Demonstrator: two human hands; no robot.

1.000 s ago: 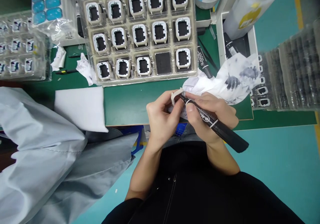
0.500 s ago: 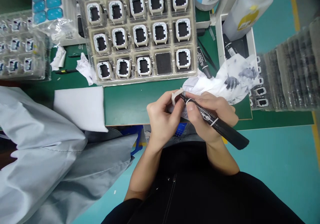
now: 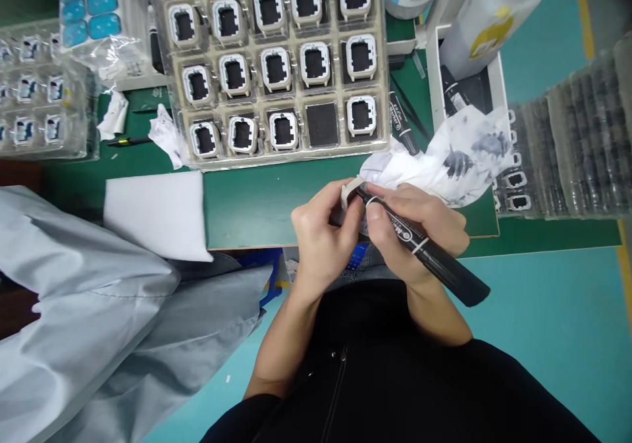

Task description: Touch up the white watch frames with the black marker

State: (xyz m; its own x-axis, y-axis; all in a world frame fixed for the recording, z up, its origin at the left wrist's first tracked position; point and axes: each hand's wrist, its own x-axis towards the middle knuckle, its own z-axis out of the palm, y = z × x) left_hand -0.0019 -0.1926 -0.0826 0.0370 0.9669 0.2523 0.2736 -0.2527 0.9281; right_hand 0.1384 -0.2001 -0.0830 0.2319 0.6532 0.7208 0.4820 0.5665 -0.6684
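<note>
My left hand (image 3: 323,232) pinches a small beige watch case frame (image 3: 351,187) between thumb and fingers, tilted on its edge. In my right hand (image 3: 419,229) is a black marker (image 3: 437,262), its tip end against the inner side of the frame. The exact contact point is partly hidden by my fingers. Both hands are over the front edge of the green table (image 3: 251,209). Behind them lies a clear plastic tray (image 3: 266,162) with rows of similar watch case frames (image 3: 275,68). One of its front-row pockets (image 3: 322,125) holds no frame.
An ink-stained white cloth (image 3: 459,156) lies beside my right hand, with another marker (image 3: 403,124) behind it. A bottle (image 3: 486,28) stands in a white box at right. Trays (image 3: 567,140) are stacked beyond. At left are a white foam pad (image 3: 155,212) and a person's grey-blue sleeve (image 3: 83,265).
The marker's back end has dipped slightly toward me while its tip stays at the frame. My left hand barely shifts. The person's sleeve at left has moved a little.
</note>
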